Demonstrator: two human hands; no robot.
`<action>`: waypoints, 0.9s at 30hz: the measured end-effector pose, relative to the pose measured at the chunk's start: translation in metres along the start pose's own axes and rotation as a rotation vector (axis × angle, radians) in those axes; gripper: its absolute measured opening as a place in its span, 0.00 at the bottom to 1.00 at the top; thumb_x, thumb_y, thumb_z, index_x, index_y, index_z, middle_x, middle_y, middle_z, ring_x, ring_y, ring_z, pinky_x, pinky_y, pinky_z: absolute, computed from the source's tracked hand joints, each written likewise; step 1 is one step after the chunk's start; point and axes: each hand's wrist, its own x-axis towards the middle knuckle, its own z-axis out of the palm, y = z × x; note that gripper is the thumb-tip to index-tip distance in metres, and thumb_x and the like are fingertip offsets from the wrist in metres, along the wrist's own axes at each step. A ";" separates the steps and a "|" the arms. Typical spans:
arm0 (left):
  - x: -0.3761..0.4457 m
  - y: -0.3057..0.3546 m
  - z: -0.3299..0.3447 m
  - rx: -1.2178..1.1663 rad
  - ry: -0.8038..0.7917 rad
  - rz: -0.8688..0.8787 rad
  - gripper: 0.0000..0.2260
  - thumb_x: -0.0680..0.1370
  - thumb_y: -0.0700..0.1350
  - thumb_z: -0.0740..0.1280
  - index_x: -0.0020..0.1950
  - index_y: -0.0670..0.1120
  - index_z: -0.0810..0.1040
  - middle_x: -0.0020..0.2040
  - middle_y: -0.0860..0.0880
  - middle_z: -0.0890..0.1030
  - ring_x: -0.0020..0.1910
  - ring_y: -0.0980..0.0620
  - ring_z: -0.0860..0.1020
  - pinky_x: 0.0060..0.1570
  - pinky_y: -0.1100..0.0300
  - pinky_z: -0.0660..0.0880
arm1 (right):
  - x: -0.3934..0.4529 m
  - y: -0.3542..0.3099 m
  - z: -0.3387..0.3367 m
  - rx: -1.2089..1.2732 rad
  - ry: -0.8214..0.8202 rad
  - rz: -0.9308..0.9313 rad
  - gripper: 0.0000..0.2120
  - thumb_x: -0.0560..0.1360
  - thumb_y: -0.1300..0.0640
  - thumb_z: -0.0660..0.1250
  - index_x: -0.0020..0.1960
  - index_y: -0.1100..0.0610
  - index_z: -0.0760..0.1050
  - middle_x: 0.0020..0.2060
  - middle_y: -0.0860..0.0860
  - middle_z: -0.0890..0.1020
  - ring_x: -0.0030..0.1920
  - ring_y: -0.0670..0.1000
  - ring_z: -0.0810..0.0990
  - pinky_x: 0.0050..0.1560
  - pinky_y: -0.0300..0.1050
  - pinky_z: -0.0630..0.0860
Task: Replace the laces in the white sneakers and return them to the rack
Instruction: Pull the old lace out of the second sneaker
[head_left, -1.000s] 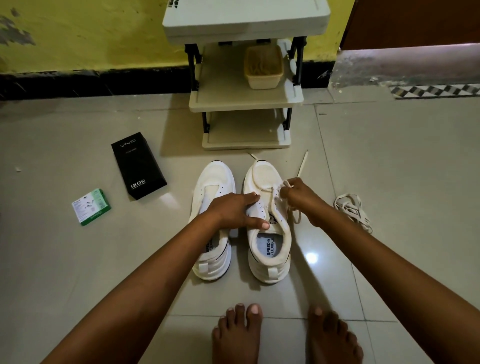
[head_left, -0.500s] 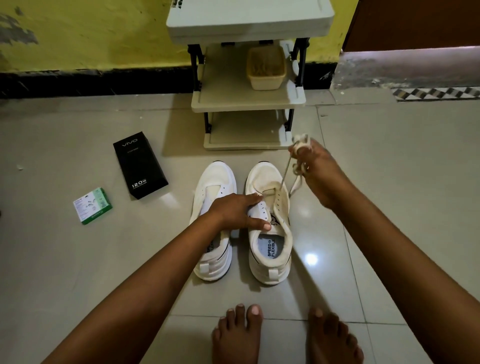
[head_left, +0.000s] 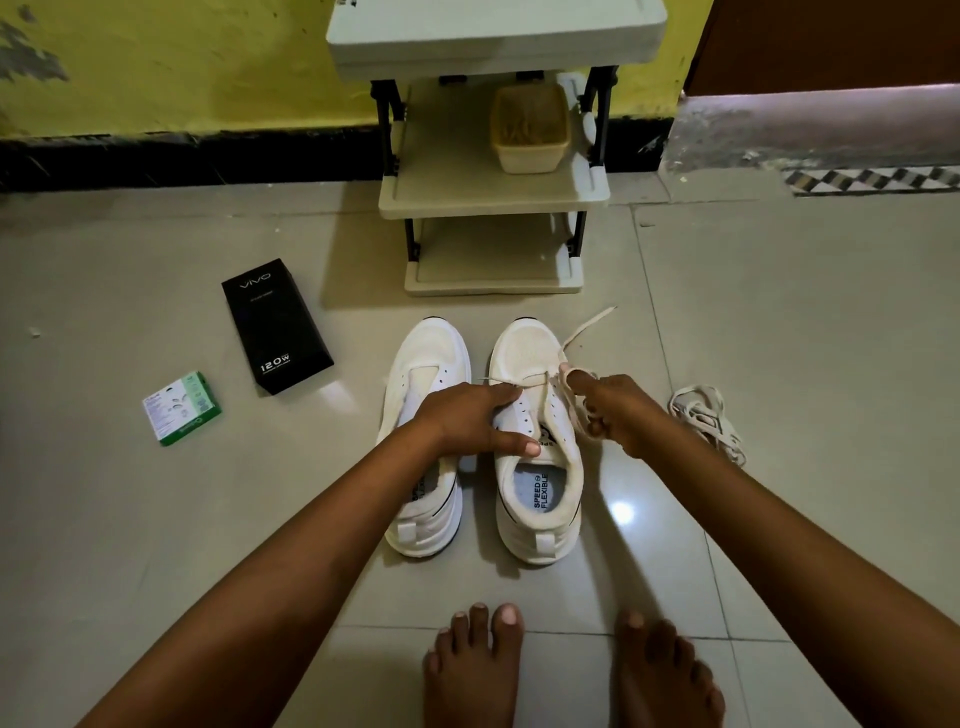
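Sneakers: two white sneakers stand side by side on the tiled floor (head_left: 156, 545), toes toward the rack (head_left: 493, 192); the left sneaker (head_left: 423, 457) and right sneaker (head_left: 535, 467) are almost touching at mid-length.
Left hand: the left hand (head_left: 470, 418) lies across both shoes, fingers straight and pressing on the right sneaker's tongue and eyelet edge, thumb at the collar rim.
Right hand: the right hand (head_left: 615, 413) sits at the right sneaker's outer edge, fingers curled around a bunched lace (head_left: 574, 395); one end trails past the toe toward the rack.
Spare lace: a loose lace bundle (head_left: 704, 421) lies on the floor just right of that hand.
Rack: three pale shelves against the yellow wall (head_left: 182, 62); a beige tub (head_left: 530, 135) sits to the right on the middle shelf.
Left side: a black box (head_left: 275, 327) and a green-and-white carton (head_left: 182, 408) rest well apart from the shoes.
Near edge: two bare feet (head_left: 566, 670) at the frame's bottom, behind the heels.
Open floor: bare tile shows between toes and rack, and far right.
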 end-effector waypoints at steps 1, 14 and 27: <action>0.000 0.000 0.001 -0.001 -0.002 0.000 0.38 0.71 0.63 0.68 0.75 0.53 0.59 0.74 0.51 0.65 0.71 0.50 0.65 0.65 0.59 0.63 | 0.000 0.005 0.002 -0.060 0.023 -0.063 0.16 0.75 0.50 0.68 0.36 0.58 0.69 0.27 0.52 0.69 0.27 0.49 0.67 0.30 0.40 0.64; 0.002 -0.001 0.000 0.000 0.000 -0.013 0.38 0.70 0.64 0.68 0.75 0.54 0.59 0.73 0.51 0.66 0.70 0.49 0.66 0.64 0.58 0.64 | -0.008 -0.018 -0.009 -0.267 0.099 -0.584 0.12 0.79 0.59 0.61 0.60 0.61 0.73 0.57 0.57 0.74 0.56 0.55 0.75 0.51 0.40 0.70; 0.000 -0.001 0.000 -0.008 -0.013 0.005 0.36 0.71 0.63 0.68 0.75 0.54 0.60 0.72 0.49 0.68 0.69 0.48 0.68 0.65 0.57 0.65 | -0.040 -0.078 -0.012 0.204 -0.024 -0.398 0.08 0.81 0.58 0.54 0.54 0.56 0.71 0.37 0.50 0.73 0.34 0.47 0.72 0.38 0.40 0.74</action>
